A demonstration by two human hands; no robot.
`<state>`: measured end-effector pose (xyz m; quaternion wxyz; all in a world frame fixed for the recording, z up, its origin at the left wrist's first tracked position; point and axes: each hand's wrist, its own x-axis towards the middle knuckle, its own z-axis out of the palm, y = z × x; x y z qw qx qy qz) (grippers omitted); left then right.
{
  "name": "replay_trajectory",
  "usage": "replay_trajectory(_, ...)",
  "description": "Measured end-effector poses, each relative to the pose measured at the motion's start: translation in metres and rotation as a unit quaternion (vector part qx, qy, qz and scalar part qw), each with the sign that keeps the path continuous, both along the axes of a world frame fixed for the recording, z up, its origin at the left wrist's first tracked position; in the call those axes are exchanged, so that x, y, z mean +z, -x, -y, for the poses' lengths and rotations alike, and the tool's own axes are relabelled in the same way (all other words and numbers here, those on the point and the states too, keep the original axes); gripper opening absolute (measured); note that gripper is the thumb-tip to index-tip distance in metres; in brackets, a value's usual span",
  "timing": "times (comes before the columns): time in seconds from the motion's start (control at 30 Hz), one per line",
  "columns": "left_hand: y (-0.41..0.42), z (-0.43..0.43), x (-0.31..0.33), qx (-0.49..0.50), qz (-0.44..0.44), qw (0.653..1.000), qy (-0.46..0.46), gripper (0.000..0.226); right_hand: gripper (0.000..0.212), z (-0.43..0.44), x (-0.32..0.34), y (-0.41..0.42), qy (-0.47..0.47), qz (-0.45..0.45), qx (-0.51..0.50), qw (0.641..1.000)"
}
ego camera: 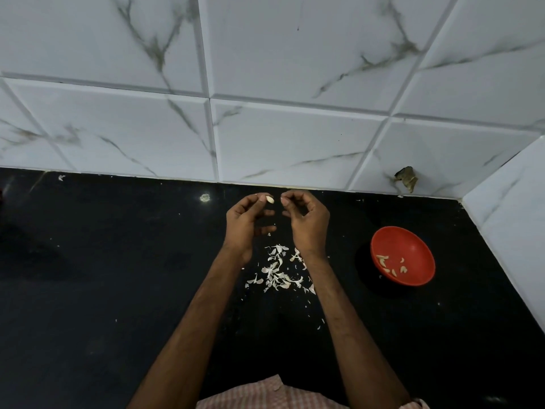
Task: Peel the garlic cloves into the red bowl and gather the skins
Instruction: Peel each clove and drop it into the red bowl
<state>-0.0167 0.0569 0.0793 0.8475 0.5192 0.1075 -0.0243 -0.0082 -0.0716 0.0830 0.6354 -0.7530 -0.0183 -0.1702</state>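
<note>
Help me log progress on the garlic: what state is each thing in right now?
left hand: raised, pinches the garlic clove at its fingertips.
garlic clove: held off the counter, not in the bowl.
right hand: raised, fingers curled, nothing visible in them.
red bowl: upright, holding several peeled cloves.
skins: scattered loose, not gathered.
</note>
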Motion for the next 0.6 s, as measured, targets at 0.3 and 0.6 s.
replay_trajectory(0.3,0.0015,0.0022,-0.0011,0.018,0.039,0.997,-0.063,0.014,0.007,-0.0024,0.0054,-0.0022,0.161,0.083,0.039,0.983)
replay_trajectory(0.6,0.0044,0.0082,0.0005,0.021,0.08,0.992,-0.093,0.015,0.004,-0.0059,0.0048,0.0014,0.205,0.076,-0.005,0.976)
